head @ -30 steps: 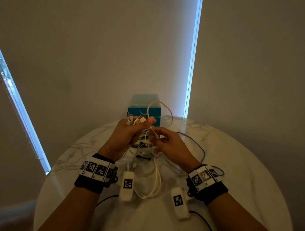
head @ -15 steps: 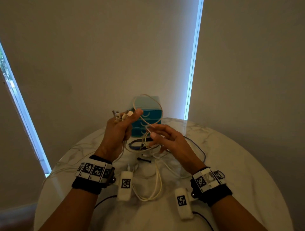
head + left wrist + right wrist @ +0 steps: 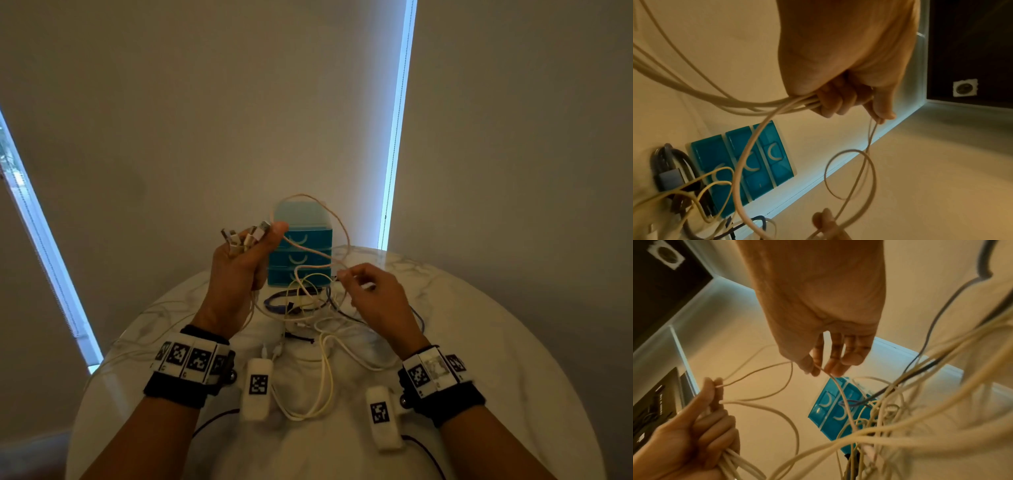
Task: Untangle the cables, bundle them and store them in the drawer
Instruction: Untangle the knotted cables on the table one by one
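Cables mid-untangling: left hand fisted round gathered plug ends, right hand pinching one thin strand; next, drawing it free.

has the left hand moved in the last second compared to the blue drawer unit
Yes. The left hand has risen and shifted left: it covered the drawer unit's lower front before, and now sits beside its top, gripping the cable plugs.

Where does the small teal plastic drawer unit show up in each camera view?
Head: small teal plastic drawer unit at centre, upright, behind the raised hands.
Left wrist: lower left, lying sideways.
Right wrist: lower centre-right, tilted behind cables.
Shared landmark: its curved white drawer handles.
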`<control>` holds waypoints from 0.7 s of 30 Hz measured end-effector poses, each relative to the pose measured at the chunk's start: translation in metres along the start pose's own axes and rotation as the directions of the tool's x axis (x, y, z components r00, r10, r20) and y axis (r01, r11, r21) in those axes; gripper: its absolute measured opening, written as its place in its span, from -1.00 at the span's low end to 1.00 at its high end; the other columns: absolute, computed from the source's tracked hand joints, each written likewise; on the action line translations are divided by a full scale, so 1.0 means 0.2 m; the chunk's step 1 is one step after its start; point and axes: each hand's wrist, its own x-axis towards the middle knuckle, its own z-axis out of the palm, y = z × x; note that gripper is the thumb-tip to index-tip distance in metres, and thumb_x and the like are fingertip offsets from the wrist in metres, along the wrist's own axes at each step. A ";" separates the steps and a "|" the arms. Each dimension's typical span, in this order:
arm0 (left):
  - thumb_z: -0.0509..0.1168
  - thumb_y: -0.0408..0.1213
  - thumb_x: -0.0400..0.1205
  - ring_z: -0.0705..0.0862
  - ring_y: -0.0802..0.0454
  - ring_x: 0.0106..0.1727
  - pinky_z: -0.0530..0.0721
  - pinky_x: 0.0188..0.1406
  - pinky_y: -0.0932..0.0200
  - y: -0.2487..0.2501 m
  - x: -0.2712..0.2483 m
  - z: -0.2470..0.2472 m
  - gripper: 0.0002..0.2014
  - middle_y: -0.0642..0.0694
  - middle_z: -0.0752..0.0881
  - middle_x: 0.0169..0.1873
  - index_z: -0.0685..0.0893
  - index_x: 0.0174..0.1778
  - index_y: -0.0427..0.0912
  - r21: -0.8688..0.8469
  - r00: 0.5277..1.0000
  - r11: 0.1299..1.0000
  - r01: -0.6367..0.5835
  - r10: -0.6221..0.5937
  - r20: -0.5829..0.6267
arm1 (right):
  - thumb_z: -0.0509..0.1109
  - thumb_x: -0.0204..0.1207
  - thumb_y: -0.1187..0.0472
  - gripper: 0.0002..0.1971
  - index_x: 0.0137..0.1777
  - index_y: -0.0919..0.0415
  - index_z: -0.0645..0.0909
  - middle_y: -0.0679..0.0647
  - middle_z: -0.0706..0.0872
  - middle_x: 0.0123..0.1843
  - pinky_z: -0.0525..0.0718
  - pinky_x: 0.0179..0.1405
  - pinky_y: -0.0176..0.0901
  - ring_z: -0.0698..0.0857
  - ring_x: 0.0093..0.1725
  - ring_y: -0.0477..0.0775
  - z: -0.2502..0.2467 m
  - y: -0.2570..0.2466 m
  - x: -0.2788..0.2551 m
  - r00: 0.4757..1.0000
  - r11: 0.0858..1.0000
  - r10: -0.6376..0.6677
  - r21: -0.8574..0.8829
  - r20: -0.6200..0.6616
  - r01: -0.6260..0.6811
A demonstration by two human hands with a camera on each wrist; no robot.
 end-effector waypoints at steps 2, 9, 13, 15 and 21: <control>0.58 -0.05 0.66 0.16 0.10 -0.56 0.17 -0.63 0.22 -0.01 0.02 -0.03 -0.74 0.02 0.28 -0.53 0.78 0.02 -0.18 -0.015 0.993 0.999 0.042 -0.044 -0.110 | 0.55 0.67 -0.16 -0.80 -0.05 -0.07 0.82 -0.10 0.86 -0.14 0.80 -0.09 -0.07 0.84 -0.17 -0.02 -0.03 -0.05 0.00 0.994 0.996 -0.049 0.069 -0.098 0.056; 0.60 -0.07 0.64 0.39 0.22 -0.56 0.37 -0.59 0.32 -0.07 0.01 -0.03 -0.62 0.16 0.54 -0.51 0.82 0.22 -0.29 0.164 0.991 0.983 0.087 -0.068 -0.115 | 0.47 0.78 0.04 -0.66 0.07 0.39 0.74 0.16 0.89 -0.23 0.65 -0.43 -0.15 0.84 -0.30 0.10 -0.09 -0.16 -0.03 0.995 0.919 0.078 0.390 -0.057 -0.050; 0.60 -0.09 0.63 0.87 0.28 -0.10 0.86 0.00 0.20 -0.04 -0.04 0.06 -0.72 0.16 0.92 -0.13 0.88 0.24 -0.03 0.326 0.964 0.939 0.114 -0.185 0.194 | 0.42 0.81 0.07 -0.69 0.11 0.38 0.71 0.21 0.90 -0.17 0.64 -0.47 -0.24 0.85 -0.28 0.11 -0.09 -0.20 -0.03 0.998 0.868 0.059 0.495 -0.009 -0.047; 0.62 -0.05 0.61 0.90 0.13 0.11 0.84 0.19 0.00 -0.03 -0.06 0.08 -0.73 0.06 0.94 0.02 0.91 0.22 0.05 0.424 0.944 0.900 0.103 -0.222 0.243 | 0.38 0.83 0.09 -0.72 0.11 0.33 0.72 0.19 0.89 -0.16 0.62 -0.47 -0.27 0.83 -0.29 0.04 -0.09 -0.22 -0.03 0.998 0.830 0.062 0.555 0.021 -0.063; 0.58 0.01 0.64 0.91 0.13 -0.01 0.89 0.10 -0.06 -0.02 -0.05 0.04 -0.79 0.03 0.93 -0.13 0.94 0.03 -0.04 0.440 0.940 0.891 0.113 -0.240 0.242 | 0.37 0.81 0.04 -0.70 0.14 0.30 0.73 0.13 0.86 -0.16 0.60 -0.40 -0.29 0.77 -0.29 -0.07 -0.11 -0.22 -0.02 0.989 0.734 0.121 0.662 0.089 -0.149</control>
